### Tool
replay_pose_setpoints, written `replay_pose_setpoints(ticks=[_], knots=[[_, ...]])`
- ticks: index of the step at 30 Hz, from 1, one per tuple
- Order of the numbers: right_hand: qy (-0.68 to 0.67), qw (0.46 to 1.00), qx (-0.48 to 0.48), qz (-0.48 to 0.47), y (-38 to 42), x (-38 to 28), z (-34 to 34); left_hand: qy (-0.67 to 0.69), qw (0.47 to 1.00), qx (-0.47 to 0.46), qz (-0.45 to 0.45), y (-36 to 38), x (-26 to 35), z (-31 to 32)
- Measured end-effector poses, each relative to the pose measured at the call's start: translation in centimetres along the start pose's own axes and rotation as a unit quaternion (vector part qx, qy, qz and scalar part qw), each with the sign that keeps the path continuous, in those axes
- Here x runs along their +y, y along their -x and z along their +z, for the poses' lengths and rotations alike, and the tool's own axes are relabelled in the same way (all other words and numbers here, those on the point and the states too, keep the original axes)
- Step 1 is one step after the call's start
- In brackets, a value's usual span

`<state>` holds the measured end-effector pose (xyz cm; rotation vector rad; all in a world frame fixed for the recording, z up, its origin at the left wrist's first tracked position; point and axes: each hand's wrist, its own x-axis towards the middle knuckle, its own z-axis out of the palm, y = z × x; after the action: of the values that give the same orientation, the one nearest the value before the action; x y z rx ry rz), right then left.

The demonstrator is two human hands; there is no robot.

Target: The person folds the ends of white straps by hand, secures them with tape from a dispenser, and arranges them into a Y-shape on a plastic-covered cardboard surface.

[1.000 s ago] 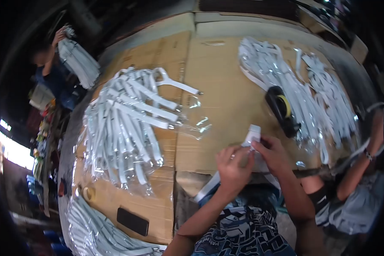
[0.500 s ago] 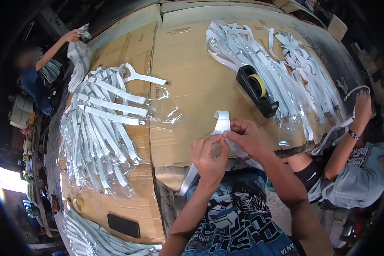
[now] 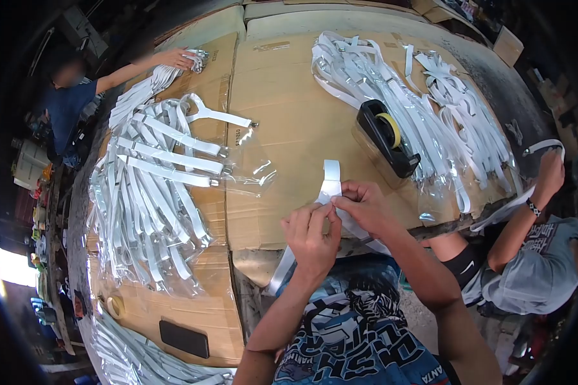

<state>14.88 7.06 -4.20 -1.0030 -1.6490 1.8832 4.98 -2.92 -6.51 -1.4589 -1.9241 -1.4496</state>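
White flat woven strap [image 3: 331,169], one piece, stands at the middle of the near side of the desk [image 3: 282,218], its folded upper end upright and its two tails running down past the hands toward the near edge. Left hand [image 3: 310,234] and right hand [image 3: 361,204] meet just below that fold, the grip of each pinched on the strap, thumb to finger; the fingers hide the spot where the tails join. Four heaps of similar white straps in clear plastic lie about: one wide heap [image 3: 151,192] to the left, one bundle [image 3: 151,356] at the lower left corner, and two heaps on the right, a larger one [image 3: 379,90] and a smaller one [image 3: 465,115]. One black tape dispenser [image 3: 379,144] with a yellow roll sits against the larger right heap, partly blocking the view of it. One black rectangular phone [image 3: 183,339] and one beige tape ring [image 3: 115,307] are near the lower left bundle. Two other people are nearby: one person's hand [image 3: 176,59] at the upper left is on a fifth white bundle [image 3: 138,96]; another's hand [image 3: 550,174], far right, holds a white strip [image 3: 546,145].
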Motion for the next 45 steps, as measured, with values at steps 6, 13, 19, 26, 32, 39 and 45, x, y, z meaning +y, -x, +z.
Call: replay_pose_setpoints(ticks=[6,13,19,26,32,39,45], knots=[[0.021,1.0,0.0,-0.005,0.3,0.5,0.0,-0.003,0.997,-0.047,0.054,-0.8,-0.8,-0.9],[0.038,0.997,0.034,0.061,-0.3,0.9,-0.2,-0.046,0.985,-0.128,0.104,-0.6,-1.5,-2.0],[0.045,0.998,0.017,0.042,-0.9,0.5,0.0,-0.147,0.961,-0.203,0.117,0.2,-0.9,-2.8],[-0.013,1.0,0.004,-0.005,-1.2,1.9,0.2,-0.188,0.94,-0.255,0.125,0.9,0.2,-3.0],[-0.041,0.999,-0.015,0.029,-1.1,1.1,0.0,-0.077,0.968,-0.22,0.093,-0.2,-0.3,-3.6],[-0.018,0.999,-0.024,0.029,-0.9,0.9,-0.1,0.172,0.948,-0.141,-0.23,-1.4,-2.0,-2.4],[0.016,0.999,-0.028,-0.007,-0.7,1.0,0.2,0.332,0.85,-0.202,-0.356,-0.9,-3.0,-1.2]])
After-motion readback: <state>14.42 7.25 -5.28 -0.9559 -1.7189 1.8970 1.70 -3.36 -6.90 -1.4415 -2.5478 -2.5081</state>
